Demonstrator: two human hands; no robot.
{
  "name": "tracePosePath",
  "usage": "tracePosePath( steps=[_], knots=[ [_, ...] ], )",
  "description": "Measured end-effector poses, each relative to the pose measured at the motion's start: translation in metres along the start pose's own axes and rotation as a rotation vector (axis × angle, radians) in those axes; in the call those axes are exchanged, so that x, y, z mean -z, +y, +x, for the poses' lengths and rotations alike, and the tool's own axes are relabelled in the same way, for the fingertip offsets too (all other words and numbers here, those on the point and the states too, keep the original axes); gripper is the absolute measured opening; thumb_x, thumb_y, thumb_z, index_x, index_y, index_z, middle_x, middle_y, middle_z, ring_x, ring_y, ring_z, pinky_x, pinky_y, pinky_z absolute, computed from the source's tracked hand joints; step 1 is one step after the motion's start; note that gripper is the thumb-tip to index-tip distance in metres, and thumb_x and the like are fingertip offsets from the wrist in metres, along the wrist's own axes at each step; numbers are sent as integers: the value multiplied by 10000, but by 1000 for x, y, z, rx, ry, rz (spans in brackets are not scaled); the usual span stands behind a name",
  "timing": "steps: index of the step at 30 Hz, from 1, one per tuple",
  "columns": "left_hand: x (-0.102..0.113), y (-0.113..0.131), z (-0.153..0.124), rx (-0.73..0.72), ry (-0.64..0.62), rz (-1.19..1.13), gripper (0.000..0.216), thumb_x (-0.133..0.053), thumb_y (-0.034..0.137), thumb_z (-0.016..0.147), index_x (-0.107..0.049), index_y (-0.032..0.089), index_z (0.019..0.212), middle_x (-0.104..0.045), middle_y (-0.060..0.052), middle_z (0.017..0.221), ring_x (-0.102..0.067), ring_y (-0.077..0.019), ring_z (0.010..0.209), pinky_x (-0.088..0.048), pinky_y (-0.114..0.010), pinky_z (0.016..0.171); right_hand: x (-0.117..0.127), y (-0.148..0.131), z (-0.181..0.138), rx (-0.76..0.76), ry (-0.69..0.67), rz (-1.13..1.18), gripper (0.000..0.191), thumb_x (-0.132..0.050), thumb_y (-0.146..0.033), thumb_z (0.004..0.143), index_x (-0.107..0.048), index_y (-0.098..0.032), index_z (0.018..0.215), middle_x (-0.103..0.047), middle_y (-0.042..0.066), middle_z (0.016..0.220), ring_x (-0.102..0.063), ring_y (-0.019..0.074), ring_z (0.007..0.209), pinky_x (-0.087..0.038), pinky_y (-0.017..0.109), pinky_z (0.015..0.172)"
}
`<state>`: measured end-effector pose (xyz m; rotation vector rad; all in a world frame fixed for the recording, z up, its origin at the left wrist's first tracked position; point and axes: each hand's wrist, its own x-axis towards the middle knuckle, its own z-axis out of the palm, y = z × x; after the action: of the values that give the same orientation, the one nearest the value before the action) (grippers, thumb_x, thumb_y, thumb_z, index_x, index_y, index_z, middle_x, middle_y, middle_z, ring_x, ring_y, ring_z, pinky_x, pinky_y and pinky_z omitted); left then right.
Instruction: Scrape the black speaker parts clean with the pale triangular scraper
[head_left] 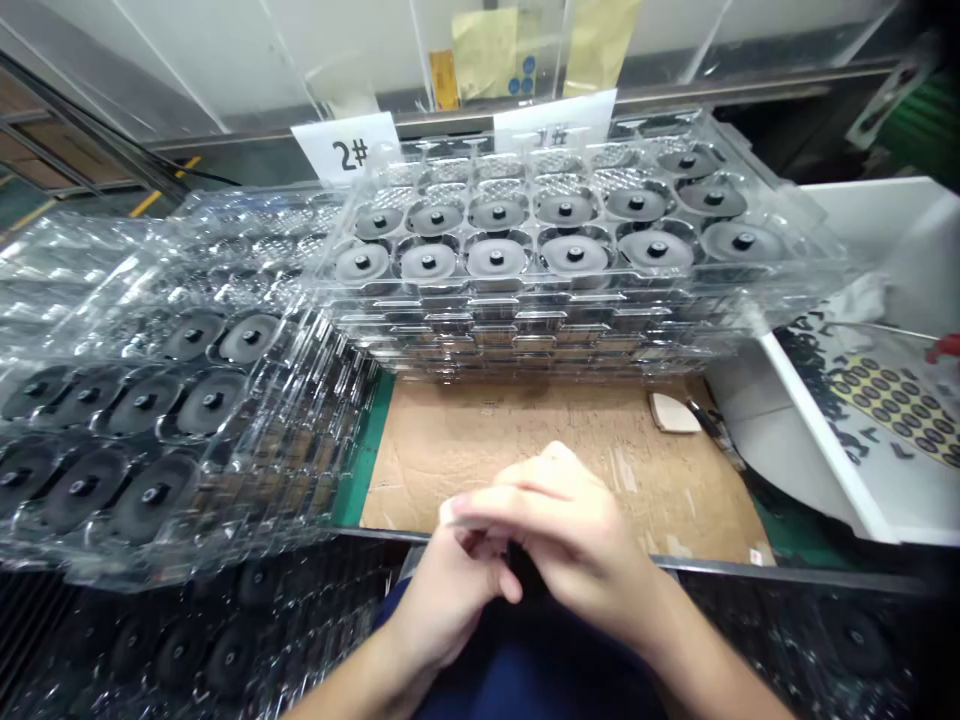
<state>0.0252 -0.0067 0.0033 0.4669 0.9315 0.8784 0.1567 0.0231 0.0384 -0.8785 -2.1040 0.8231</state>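
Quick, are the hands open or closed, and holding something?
Left hand: curled, can't tell if it holds anything.
Right hand: bent close by the left, can't tell either.

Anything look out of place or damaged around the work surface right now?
Two minor things. In the white bin on the right, small black pieces lie scattered loosely beside the yellow sheet, unlike the neat rows in the clear trays. The cardboard sheet also looks worn, with pale scuffed patches.
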Motion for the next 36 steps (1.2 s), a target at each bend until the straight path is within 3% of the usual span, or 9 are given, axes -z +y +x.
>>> tracePosePath(
  steps=[4,8,14,18,22,24,27,30,36],
  knots=[
    [-3,0,-5,87,-120,-85,586,-793,328,505,-627,160,1042,-672,-64,893,-601,-187,850,-434,-246,759,-10,23,-22,-317,267,262,272,-492,-167,866,-611,-323,1055,-657,-41,1017,-591,122,919,-457,248,763],
    [1,0,-7,181,-130,-171,627,-740,445,526,-611,135,1056,-663,-113,986,-624,-236,892,-457,-282,775,-23,42,-54,-658,521,261,272,-524,-303,850,-583,-285,1115,-625,6,1131,-600,174,984,-494,276,803],
    [17,1,-4,162,-79,-329,532,-710,419,593,-618,177,1058,-641,-106,1094,-605,-268,992,-447,-349,873,-36,81,-85,-750,387,112,267,-534,-364,808,-668,-216,985,-671,65,1001,-613,240,922,-493,368,789],
    [21,6,-4,118,-74,-338,518,-710,394,607,-614,179,1069,-640,-102,1096,-601,-260,999,-452,-351,882,-30,83,-78,-725,270,51,248,-534,-363,796,-694,-221,922,-688,51,911,-626,231,844,-497,354,741],
    [19,8,-3,46,-14,-321,502,-725,364,605,-613,213,1070,-637,-77,1108,-593,-240,1011,-468,-324,863,-10,33,-41,-633,311,16,239,-502,-287,841,-616,-269,1050,-630,12,1076,-574,185,990,-471,281,787],
    [18,9,-3,22,21,-309,484,-725,337,622,-608,218,1077,-646,-71,1091,-595,-207,997,-470,-284,851,-7,3,-22,-384,322,-18,277,-486,-184,846,-572,-247,1102,-638,24,1034,-587,164,909,-463,279,769],
    [18,11,-2,-11,54,-288,482,-754,266,599,-616,231,1059,-647,-54,1095,-602,-195,977,-462,-264,863,-11,-24,-3,-125,169,-31,279,-462,-109,824,-570,-168,1074,-649,54,855,-580,163,741,-463,300,685],
    [17,14,-3,-57,89,-276,536,-767,238,578,-599,265,1086,-660,-32,1056,-607,-208,965,-475,-277,844,-15,-27,5,-203,-11,-3,239,-451,-109,827,-591,-189,1003,-631,32,815,-568,154,705,-457,284,640],
    [10,19,-6,-29,-26,-321,493,-760,209,591,-623,259,1061,-681,-21,990,-615,-178,945,-442,-262,890,-14,-28,12,-55,169,-86,266,-422,-100,824,-561,-105,1052,-616,82,827,-538,182,745,-433,332,684]
  ],
)
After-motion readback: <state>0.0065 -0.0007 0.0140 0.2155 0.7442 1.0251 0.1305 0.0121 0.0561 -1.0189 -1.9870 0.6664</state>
